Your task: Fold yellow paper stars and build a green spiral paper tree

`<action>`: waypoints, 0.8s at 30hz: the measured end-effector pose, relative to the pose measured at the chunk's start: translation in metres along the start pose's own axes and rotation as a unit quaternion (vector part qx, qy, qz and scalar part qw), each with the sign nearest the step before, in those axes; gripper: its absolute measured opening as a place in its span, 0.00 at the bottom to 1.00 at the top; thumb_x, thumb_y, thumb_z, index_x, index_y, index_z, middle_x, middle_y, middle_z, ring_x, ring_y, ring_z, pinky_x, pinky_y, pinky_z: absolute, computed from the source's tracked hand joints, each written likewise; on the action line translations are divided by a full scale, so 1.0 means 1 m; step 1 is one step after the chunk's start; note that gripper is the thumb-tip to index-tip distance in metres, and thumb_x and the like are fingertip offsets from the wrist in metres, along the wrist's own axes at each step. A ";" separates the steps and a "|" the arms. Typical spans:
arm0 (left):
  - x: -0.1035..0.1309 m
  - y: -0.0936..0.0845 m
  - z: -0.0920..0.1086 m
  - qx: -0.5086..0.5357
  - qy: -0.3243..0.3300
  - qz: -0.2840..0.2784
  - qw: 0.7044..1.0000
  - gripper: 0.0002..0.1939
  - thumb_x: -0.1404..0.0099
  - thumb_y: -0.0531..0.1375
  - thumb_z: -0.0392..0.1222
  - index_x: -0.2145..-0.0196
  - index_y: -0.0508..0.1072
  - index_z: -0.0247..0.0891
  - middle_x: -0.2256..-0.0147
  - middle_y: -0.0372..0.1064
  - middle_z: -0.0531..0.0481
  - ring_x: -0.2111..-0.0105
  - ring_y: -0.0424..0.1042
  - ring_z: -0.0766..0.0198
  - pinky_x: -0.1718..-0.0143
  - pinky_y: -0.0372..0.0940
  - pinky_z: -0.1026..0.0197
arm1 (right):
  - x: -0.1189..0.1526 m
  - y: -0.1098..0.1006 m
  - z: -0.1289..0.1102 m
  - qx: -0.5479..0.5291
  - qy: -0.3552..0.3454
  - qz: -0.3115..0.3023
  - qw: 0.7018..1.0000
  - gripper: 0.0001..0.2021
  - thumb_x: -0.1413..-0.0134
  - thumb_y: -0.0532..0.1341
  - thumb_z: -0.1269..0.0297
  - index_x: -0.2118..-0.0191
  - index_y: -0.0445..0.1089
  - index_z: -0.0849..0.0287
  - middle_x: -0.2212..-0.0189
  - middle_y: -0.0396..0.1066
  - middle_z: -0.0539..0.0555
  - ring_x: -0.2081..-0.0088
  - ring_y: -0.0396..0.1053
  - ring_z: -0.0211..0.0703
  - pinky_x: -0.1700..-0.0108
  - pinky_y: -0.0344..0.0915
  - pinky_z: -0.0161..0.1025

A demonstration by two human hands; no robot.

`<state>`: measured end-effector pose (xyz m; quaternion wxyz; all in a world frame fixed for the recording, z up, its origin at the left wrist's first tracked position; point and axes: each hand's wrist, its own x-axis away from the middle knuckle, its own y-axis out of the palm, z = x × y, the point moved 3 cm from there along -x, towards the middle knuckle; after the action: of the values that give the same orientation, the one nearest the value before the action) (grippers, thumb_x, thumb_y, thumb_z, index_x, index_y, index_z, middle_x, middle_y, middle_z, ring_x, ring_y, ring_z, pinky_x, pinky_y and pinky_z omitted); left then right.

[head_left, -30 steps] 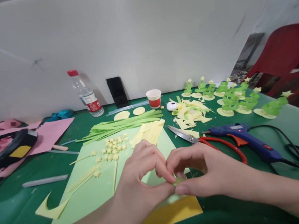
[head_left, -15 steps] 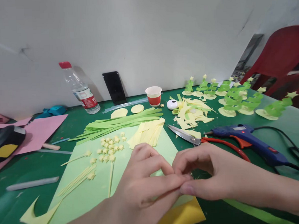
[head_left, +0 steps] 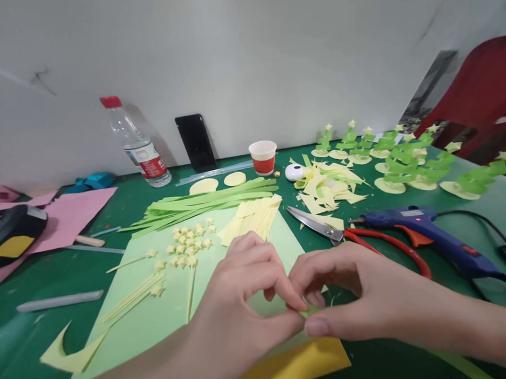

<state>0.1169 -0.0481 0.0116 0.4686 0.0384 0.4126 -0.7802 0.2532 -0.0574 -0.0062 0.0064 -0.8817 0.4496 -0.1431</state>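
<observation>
Between my two hands, a small folded piece of green paper strip (head_left: 311,310) shows at the fingertips. My left hand (head_left: 246,303) pinches its left side with thumb and index finger. From the right, my right hand (head_left: 347,292) grips it between thumb and fingers; most of the piece is hidden. A length of green strip (head_left: 459,364) shows below my right wrist. Under the hands lie a light green sheet (head_left: 137,337) and a yellow sheet (head_left: 296,368). Small folded paper stars (head_left: 190,243) are grouped on the green sheet, beside thin rolled paper sticks (head_left: 129,300).
Scissors (head_left: 318,225) and a blue glue gun (head_left: 429,231) with a cord lie to the right. Green strips (head_left: 194,204), yellow strips (head_left: 254,215) and scraps (head_left: 331,185) are farther back. Spiral star ornaments (head_left: 421,169) stand back right. A bottle (head_left: 145,155), phone (head_left: 195,141) and cup (head_left: 263,158) line the wall.
My left fingers have shifted and opened a loop between thumb and index finger, so the green piece now shows at the fingertips. The view has moved slightly.
</observation>
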 end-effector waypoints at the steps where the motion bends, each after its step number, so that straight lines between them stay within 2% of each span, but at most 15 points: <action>1: 0.000 0.000 0.001 -0.001 0.002 0.001 1.000 0.11 0.52 0.65 0.27 0.83 0.68 0.36 0.82 0.60 0.59 0.76 0.59 0.70 0.74 0.56 0.66 | 0.000 0.001 0.000 -0.001 -0.004 0.006 1.000 0.08 0.57 0.62 0.61 0.72 0.70 0.60 0.74 0.64 0.49 0.70 0.58 0.36 0.69 0.55 0.32; 4: 0.000 -0.003 0.005 -0.016 0.033 -0.003 0.999 0.07 0.47 0.64 0.31 0.79 0.72 0.38 0.82 0.60 0.57 0.76 0.59 0.69 0.72 0.57 0.64 | 0.000 0.000 -0.002 0.006 -0.003 0.016 1.000 0.08 0.55 0.61 0.60 0.73 0.69 0.61 0.75 0.64 0.50 0.71 0.58 0.36 0.69 0.56 0.33; 6: -0.001 -0.003 0.008 -0.015 0.057 -0.027 0.998 0.06 0.43 0.62 0.33 0.76 0.74 0.39 0.81 0.61 0.56 0.74 0.59 0.68 0.71 0.58 0.64 | 0.001 -0.002 -0.002 -0.005 0.009 0.009 1.000 0.08 0.56 0.61 0.60 0.73 0.69 0.61 0.75 0.65 0.50 0.71 0.58 0.36 0.69 0.55 0.33; 10: -0.002 -0.002 0.011 0.006 0.070 -0.069 0.995 0.09 0.40 0.57 0.31 0.75 0.74 0.37 0.80 0.63 0.54 0.73 0.60 0.67 0.70 0.59 0.64 | 0.003 -0.004 -0.001 -0.033 0.056 -0.020 0.998 0.08 0.59 0.64 0.61 0.73 0.69 0.61 0.77 0.63 0.47 0.74 0.55 0.33 0.72 0.52 0.32; 16: 0.001 0.000 0.004 0.002 0.035 -0.016 0.999 0.08 0.44 0.62 0.36 0.80 0.73 0.39 0.83 0.58 0.56 0.77 0.57 0.68 0.77 0.56 0.66 | 0.002 0.000 0.001 -0.041 0.056 -0.018 0.997 0.08 0.60 0.64 0.64 0.72 0.70 0.61 0.77 0.63 0.48 0.73 0.56 0.34 0.72 0.52 0.32; 24: 0.001 -0.001 0.003 -0.011 0.041 0.019 0.999 0.11 0.46 0.64 0.35 0.82 0.69 0.37 0.83 0.56 0.57 0.76 0.57 0.68 0.76 0.55 0.66 | -0.002 0.003 0.001 -0.075 0.062 -0.001 0.995 0.10 0.63 0.65 0.62 0.74 0.69 0.63 0.78 0.62 0.48 0.74 0.56 0.34 0.70 0.53 0.33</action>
<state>0.1171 -0.0505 0.0139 0.4663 0.0733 0.4395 -0.7642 0.2499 -0.0577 -0.0086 -0.0881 -0.8693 0.4580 -0.1636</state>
